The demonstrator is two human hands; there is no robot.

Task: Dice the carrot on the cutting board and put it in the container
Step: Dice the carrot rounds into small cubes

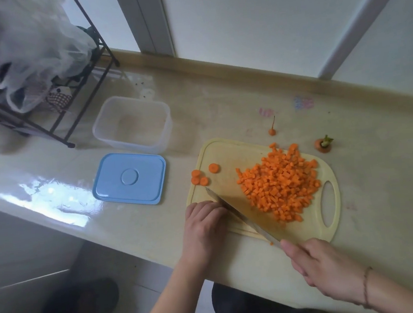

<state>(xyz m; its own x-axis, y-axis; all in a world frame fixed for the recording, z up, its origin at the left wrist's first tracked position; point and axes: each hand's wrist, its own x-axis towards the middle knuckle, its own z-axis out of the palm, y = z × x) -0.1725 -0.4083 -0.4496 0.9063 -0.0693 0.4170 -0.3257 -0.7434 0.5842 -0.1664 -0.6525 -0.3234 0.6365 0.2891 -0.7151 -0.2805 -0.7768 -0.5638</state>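
1. While the right hand (pixel 327 271) wraps its grip around the handle of the knife (pixel 241 216), the blade lies slantwise across the near-left part of the cutting board (pixel 225 152); the left hand (pixel 204 222) rests curled at the board's near-left corner, just beside the blade, and whether it pins anything beneath it I cannot tell.
2. Most of the carrot is already a heap of diced carrot (pixel 281 184) on the right half of the board; a few carrot rounds (pixel 202 175) lie uncut at the far-left corner, some at the very edge.
3. I judge the dice light, stiff and loose, likely to scatter or roll if pushed quickly; gathering them against the flat of the blade with a cupped hand looks safer than pinching them.
4. The rounds are small and hard, so they probably skid under the knife; fingertips are best set on top, tucked back from the edge.
5. The container (pixel 131 123) stands open on the desk (pixel 245 97) to the left, well apart from the heap, its blue lid (pixel 129 179) lying flat in front of it; lifting the board by its handle slot (pixel 328 202) and tipping it over the rim may serve.
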